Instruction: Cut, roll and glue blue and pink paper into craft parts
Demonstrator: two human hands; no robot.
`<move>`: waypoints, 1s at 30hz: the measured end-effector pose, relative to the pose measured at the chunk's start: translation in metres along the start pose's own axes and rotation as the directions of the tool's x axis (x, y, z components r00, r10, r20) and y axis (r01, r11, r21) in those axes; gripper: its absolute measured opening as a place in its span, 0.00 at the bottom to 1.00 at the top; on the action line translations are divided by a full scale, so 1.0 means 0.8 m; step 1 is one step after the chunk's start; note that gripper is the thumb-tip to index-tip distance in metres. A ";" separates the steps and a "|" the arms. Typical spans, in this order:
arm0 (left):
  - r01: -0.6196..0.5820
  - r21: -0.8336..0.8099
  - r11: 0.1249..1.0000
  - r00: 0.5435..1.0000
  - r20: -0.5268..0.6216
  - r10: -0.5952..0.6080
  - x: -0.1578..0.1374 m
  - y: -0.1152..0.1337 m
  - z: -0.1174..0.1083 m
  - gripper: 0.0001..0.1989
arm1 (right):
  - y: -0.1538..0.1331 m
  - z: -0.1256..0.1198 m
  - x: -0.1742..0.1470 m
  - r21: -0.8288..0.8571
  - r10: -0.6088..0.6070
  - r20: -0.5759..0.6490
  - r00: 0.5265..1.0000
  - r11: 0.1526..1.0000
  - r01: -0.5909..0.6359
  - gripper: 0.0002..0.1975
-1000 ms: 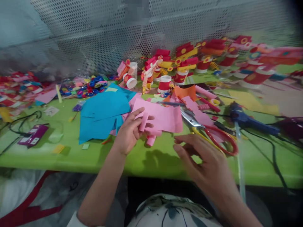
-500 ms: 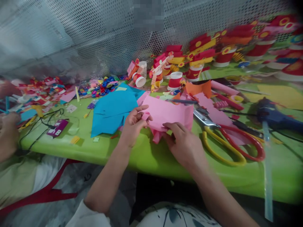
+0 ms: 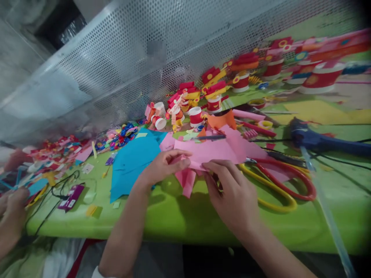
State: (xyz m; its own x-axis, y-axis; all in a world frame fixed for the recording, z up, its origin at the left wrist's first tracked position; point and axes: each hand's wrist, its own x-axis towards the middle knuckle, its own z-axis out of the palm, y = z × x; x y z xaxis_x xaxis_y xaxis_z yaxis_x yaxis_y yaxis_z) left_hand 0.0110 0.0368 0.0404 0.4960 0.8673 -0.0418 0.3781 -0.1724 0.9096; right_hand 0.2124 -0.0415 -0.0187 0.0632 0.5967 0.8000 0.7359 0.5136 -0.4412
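A sheet of pink paper (image 3: 216, 150) is held up in front of me, just above the green table. My left hand (image 3: 162, 166) is closed on its left end, the fingertips pinching pink paper with a small folded bit between them. Thumb and fingers of my right hand (image 3: 233, 189) pinch the sheet's lower edge. Below the sheet hangs a pink paper strip (image 3: 188, 181). Beside my right hand lie scissors with one red handle (image 3: 308, 185) and one yellow handle; the sheet covers their blades. Blue paper (image 3: 130, 164) lies left of my left hand.
A blue glue gun (image 3: 301, 133) with a clear glue stick lies at the right. Red-and-white decorated paper cups (image 3: 195, 117) stand along the back by a perforated metal panel (image 3: 121, 77). A purple box (image 3: 71, 197) with black cables and another person's hand (image 3: 13, 212) are at the left.
My view has shifted, so the table sits lower in the picture. The pink sheet has come nearer the scissors and now covers their blades. My left fingers have closed onto the paper.
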 end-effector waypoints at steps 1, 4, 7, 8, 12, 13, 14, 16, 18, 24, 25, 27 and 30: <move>-0.003 -0.018 1.000 1.000 0.000 0.003 -0.001 -0.003 0.002 0.22 | 0.000 0.000 0.000 -0.006 -0.016 -0.012 1.000 1.000 0.016 0.07; -0.013 -0.072 0.997 0.999 -0.049 0.009 -0.009 -0.011 0.007 0.23 | 0.002 0.001 -0.001 0.014 -0.023 -0.015 1.000 1.000 0.023 0.07; -0.091 -0.092 0.992 0.990 -0.112 0.081 -0.019 -0.012 0.007 0.17 | 0.002 0.003 -0.003 0.077 0.026 0.024 0.999 0.997 -0.028 0.09; -0.134 -0.089 0.987 0.985 -0.118 0.123 -0.022 -0.012 0.006 0.15 | 0.002 0.003 -0.004 0.123 0.071 0.050 0.996 0.989 -0.077 0.10; -0.208 -0.078 0.975 0.974 -0.105 0.199 -0.027 -0.009 0.003 0.09 | 0.000 -0.001 -0.003 0.335 0.325 0.235 0.916 0.858 -0.391 0.16; -0.187 -0.074 0.980 0.977 -0.119 0.178 -0.026 -0.009 0.003 0.10 | -0.001 -0.002 -0.001 0.373 0.371 0.270 0.889 0.811 -0.452 0.14; -0.157 -0.071 0.985 0.979 -0.144 0.146 -0.025 -0.010 0.002 0.12 | 0.000 -0.004 0.001 0.405 0.412 0.292 0.863 0.765 -0.502 0.12; -0.104 -0.088 0.991 0.973 -0.217 0.083 -0.022 -0.012 0.002 0.12 | 0.001 -0.005 0.005 0.476 0.495 0.313 0.811 0.657 -0.585 0.11; -0.084 -0.149 0.985 0.954 -0.297 0.037 -0.018 -0.014 0.002 0.11 | 0.005 -0.004 0.008 0.555 0.582 0.337 0.740 0.512 -0.655 0.14; -0.119 -0.205 0.972 0.894 -0.448 0.015 -0.019 -0.012 -0.002 0.16 | 0.014 0.003 0.010 0.674 0.692 0.392 0.606 0.232 -0.701 0.15; -0.121 -0.178 0.976 0.899 -0.438 0.032 -0.022 -0.011 -0.004 0.17 | 0.015 0.004 0.010 0.686 0.696 0.395 0.600 0.211 -0.697 0.15; -0.096 -0.092 0.991 0.941 -0.334 0.060 -0.029 -0.008 -0.005 0.17 | 0.017 0.006 0.010 0.724 0.705 0.390 0.593 0.162 -0.670 0.16; -0.025 0.135 0.991 0.994 -0.104 0.039 -0.036 -0.004 0.004 0.16 | 0.018 0.008 0.011 0.744 0.704 0.403 0.585 0.120 -0.657 0.17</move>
State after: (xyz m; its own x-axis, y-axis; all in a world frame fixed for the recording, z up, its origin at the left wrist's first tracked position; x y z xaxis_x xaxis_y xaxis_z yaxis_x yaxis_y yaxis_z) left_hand -0.0017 0.0111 0.0374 0.4261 0.9039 0.0371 0.4676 -0.2551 0.8463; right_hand 0.2192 -0.0249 -0.0205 0.2829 0.9591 -0.0064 -0.4546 0.1282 -0.8814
